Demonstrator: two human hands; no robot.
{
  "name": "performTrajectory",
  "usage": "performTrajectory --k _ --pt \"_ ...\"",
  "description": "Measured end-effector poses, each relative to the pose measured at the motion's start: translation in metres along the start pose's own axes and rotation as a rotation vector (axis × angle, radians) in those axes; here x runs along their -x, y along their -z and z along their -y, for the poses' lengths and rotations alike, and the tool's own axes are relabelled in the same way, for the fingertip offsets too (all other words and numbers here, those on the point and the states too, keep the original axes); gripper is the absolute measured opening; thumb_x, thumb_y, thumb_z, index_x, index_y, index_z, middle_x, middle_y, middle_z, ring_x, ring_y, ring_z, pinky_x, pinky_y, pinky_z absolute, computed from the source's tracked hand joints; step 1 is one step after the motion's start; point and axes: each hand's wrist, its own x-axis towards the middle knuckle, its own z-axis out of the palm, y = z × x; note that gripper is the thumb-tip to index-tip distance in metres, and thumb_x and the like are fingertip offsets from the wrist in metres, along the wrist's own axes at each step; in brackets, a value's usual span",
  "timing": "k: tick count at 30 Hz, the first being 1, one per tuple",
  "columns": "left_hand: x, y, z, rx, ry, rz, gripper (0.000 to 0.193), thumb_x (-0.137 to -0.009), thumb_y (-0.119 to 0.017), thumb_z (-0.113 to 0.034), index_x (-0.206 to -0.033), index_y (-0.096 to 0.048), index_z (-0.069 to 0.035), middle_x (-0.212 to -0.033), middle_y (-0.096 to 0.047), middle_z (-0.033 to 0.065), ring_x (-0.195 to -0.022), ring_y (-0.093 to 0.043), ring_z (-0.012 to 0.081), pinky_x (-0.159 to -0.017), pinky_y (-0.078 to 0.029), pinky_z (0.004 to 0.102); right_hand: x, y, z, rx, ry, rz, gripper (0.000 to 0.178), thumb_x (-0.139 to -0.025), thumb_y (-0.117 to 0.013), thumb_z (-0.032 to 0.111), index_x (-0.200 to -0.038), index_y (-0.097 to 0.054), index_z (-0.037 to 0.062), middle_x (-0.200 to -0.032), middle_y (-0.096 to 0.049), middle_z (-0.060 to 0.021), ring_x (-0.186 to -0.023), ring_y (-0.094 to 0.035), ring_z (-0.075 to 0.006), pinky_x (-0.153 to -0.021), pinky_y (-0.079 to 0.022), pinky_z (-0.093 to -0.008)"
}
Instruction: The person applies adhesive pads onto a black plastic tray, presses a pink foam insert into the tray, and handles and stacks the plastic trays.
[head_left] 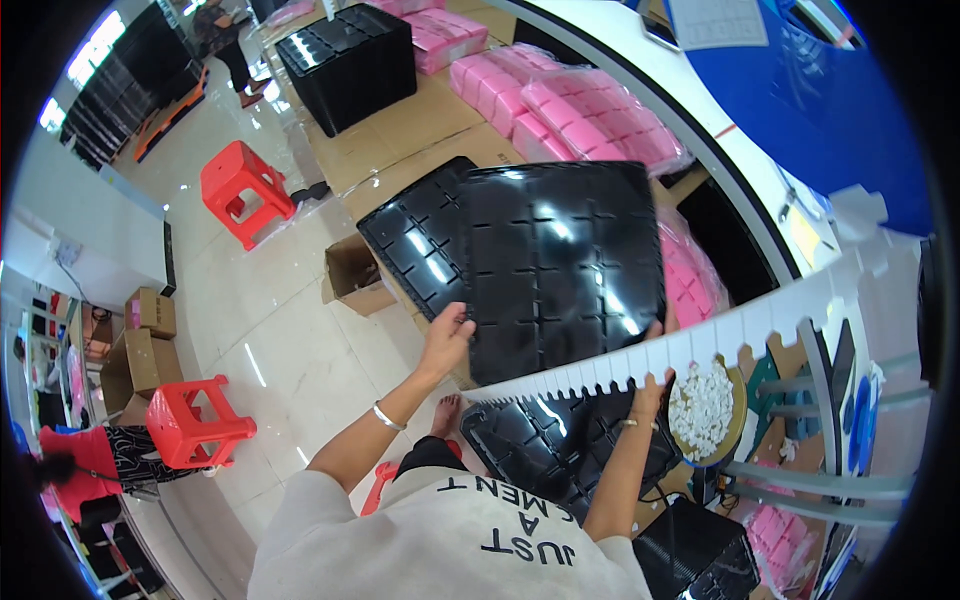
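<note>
A glossy black plastic tray [560,270], with a grid of ridges, is held up between my hands. My left hand [447,345] is closed on its lower left edge, the thumb and fingers pinching the rim. My right hand [652,390] is at the tray's lower right corner, partly hidden by a white notched strip [740,335] that crosses in front of it. Behind the raised tray, another black tray [415,235] lies on the cardboard-covered table. More black trays [545,445] lie close to my body, below the strip.
Pink trays in clear wrap [600,110] and a black stack [350,70] stand on the far table. A bowl of small white pieces [700,415] is at right. Red stools [240,190], an open carton [355,275] and another person [80,460] are to the left.
</note>
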Motion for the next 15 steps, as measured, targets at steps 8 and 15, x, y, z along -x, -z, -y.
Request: performTrajectory --k 8,15 --pt "-0.013 0.072 0.037 -0.064 0.250 -0.412 0.022 -0.088 -0.062 -0.001 -0.109 -0.062 0.003 -0.095 -0.066 0.0108 -0.084 -0.063 0.0202 -0.080 -0.050 0.0319 -0.067 -0.198 0.004 -0.162 0.123 0.496 0.035 -0.086 -0.054 0.000 -0.120 -0.063 -0.0004 -0.123 -0.063 -0.0227 -0.113 -0.059 -0.0413 -0.100 -0.045 -0.0416" --pt "-0.038 0.064 0.092 -0.662 0.126 -0.480 0.051 -0.080 -0.059 0.006 -0.126 -0.038 0.003 -0.114 -0.048 0.0282 -0.085 -0.063 0.0341 -0.069 -0.052 0.0431 -0.054 -0.319 -0.071 0.014 0.036 0.713 0.053 -0.086 -0.060 0.004 -0.136 -0.048 -0.0044 -0.133 -0.056 -0.0268 -0.124 -0.054 -0.0409 -0.106 -0.043 -0.0426"
